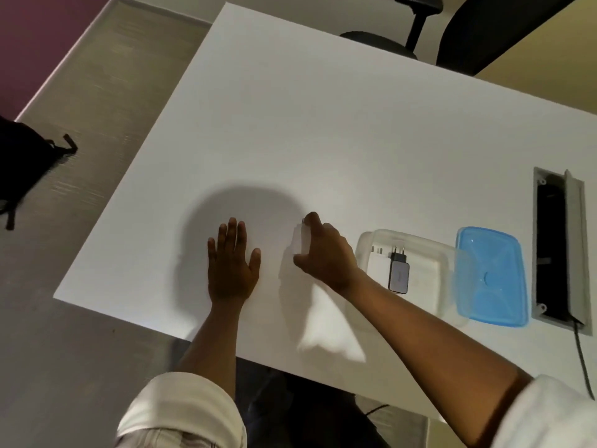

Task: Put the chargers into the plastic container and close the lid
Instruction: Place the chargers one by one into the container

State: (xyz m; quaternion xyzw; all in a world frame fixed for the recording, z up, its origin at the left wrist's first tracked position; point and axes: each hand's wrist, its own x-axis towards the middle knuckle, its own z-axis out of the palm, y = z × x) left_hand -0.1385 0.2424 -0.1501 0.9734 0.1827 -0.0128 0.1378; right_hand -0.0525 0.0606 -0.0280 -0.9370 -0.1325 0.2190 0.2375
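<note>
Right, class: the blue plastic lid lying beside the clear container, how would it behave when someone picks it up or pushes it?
The flat blue plastic lid looks thin, so it is probably light and slightly bendy. Lying flat on the smooth white table, it would likely slide rather than roll or tip.

White charger [298, 239] mostly hidden behind right hand [326, 253], pale and blurred against the worktop [323, 124]; grip on it hard to make out. Second white charger [379, 265] in the container [416, 240] partly covered by the dark charger [399, 274] and by the right wrist. Container's near wall hazy through clear plastic. Black bag [22, 163] cut off at left edge. Chair [468, 27] cut off at top. Cable [583, 357] running out of the worktop slot [560, 250], lost past the sleeve [549, 418] at lower right.
</note>
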